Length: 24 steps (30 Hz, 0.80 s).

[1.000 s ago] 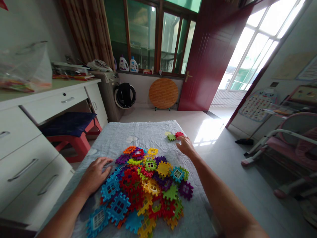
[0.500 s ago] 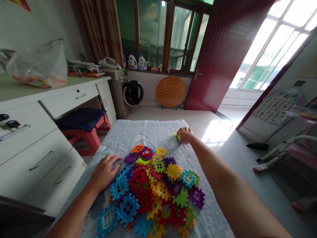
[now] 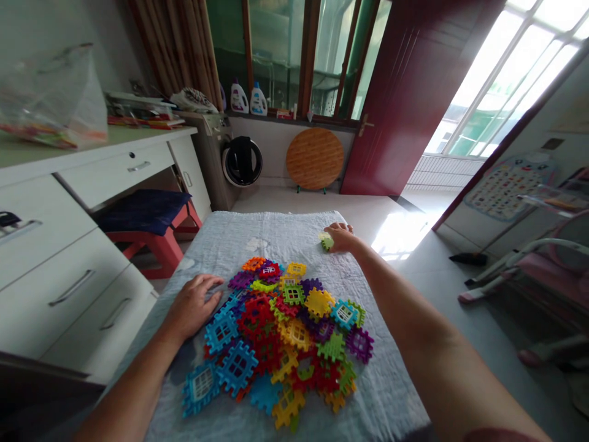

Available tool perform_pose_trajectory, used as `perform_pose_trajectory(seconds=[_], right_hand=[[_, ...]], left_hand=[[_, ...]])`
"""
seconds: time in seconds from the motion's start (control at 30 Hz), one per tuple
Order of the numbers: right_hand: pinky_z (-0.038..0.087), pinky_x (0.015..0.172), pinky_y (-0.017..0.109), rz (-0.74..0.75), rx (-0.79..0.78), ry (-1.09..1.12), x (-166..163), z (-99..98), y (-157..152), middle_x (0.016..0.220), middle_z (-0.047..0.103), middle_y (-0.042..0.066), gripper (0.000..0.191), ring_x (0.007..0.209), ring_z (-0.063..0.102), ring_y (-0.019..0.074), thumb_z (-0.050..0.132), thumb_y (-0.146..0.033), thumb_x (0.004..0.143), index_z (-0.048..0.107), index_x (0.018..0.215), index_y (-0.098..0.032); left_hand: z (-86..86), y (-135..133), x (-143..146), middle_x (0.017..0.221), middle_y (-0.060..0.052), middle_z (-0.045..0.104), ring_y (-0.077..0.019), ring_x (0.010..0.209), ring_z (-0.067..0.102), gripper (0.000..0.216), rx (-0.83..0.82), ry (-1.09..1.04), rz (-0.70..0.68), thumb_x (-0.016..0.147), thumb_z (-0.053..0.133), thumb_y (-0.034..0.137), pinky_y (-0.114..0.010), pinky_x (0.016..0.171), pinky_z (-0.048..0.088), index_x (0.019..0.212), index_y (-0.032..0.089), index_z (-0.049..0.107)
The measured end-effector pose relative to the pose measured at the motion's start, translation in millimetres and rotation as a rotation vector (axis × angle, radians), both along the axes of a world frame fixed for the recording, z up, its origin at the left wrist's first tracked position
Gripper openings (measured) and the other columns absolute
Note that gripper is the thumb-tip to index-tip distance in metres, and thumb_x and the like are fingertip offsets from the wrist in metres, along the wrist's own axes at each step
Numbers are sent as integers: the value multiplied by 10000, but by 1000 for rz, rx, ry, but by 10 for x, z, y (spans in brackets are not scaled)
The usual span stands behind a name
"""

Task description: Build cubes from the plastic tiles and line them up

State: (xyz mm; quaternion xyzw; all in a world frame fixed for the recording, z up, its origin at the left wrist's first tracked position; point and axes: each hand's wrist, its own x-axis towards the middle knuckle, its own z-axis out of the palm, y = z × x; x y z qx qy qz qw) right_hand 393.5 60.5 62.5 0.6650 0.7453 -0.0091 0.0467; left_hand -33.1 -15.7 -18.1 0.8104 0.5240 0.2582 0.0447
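My left hand (image 3: 196,305) rests on the cloth at the left edge of a heap of plastic interlocking blocks, its fingers apart and holding nothing. The blocks are square with toothed edges: blue (image 3: 237,368), red (image 3: 257,316), yellow (image 3: 319,302), purple (image 3: 359,344) and more. Many have window-like grids. Beyond the heap, my right hand (image 3: 341,237) reaches to the far right corner of the cloth. Its fingers are closed about a green block (image 3: 327,244) with a pale yellow piece (image 3: 324,235) beside or on it. The hand partly hides both.
A pale grey-blue cloth (image 3: 285,230) covers the table. To the left stand a white desk (image 3: 41,255) and a red stool with a dark cushion (image 3: 143,210). Farther back are a washing machine (image 3: 211,162) and a round wooden board (image 3: 315,158). A pink chair (image 3: 547,270) stands at right.
The camera view has shifted slightly, so the whole scene sits higher in the picture. Slightly more of the green block shows beside my right hand. My left hand stays beside the heap.
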Motion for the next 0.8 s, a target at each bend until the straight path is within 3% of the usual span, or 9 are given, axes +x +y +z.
perform_pose_trajectory(seconds=[0.1, 0.2, 0.3, 0.4, 0.57, 0.8], right_hand=[[360, 989, 400, 69, 31, 192, 20, 152, -331, 1331, 492, 112, 634, 1185, 458, 282, 679, -303, 716, 499, 1316, -206], [448, 812, 281, 152, -163, 348, 24, 253, -788, 1087, 646, 72, 408, 937, 602, 190, 624, -311, 771, 605, 1156, -179], [454, 688, 266, 131, -316, 348, 20, 251, -1220, 944, 687, 52, 343, 798, 623, 179, 652, -373, 743, 660, 1027, -181], [435, 653, 267, 94, -330, 310, 8, 155, -1482, 902, 682, 42, 393, 777, 609, 188, 712, -422, 669, 663, 982, -189], [363, 575, 234, 159, -322, 422, -19, -29, -1520, 750, 593, -16, 276, 661, 505, 128, 749, -336, 614, 610, 799, -184], [308, 525, 213, 147, -364, 945, 92, -247, -1444, 645, 450, -63, 332, 587, 387, 84, 748, -400, 637, 534, 761, -179]], left_hand=[[-17, 17, -12, 1056, -98, 632, -267, 1034, 582, 338, 0, 9, 5, 826, 454, 393, -393, 940, 456, 1015, 188, 645], [-29, 30, -22, 1054, -108, 627, -277, 1038, 581, 358, 3, 14, -7, 827, 446, 397, -406, 950, 452, 1022, 175, 650], [-29, 32, -24, 1050, -118, 621, -279, 1026, 582, 374, 4, 16, -22, 832, 433, 395, -414, 953, 448, 1024, 159, 650], [-25, 29, -20, 1041, -112, 624, -271, 1023, 584, 365, 13, 17, -20, 829, 434, 395, -403, 955, 448, 1014, 166, 650], [-30, 32, -17, 1034, -99, 639, -256, 1016, 592, 349, 18, 3, -3, 815, 452, 393, -380, 945, 458, 1006, 181, 654], [-46, 43, -28, 1032, -102, 635, -271, 1015, 592, 349, 19, -1, -15, 814, 459, 388, -398, 937, 463, 999, 171, 659]])
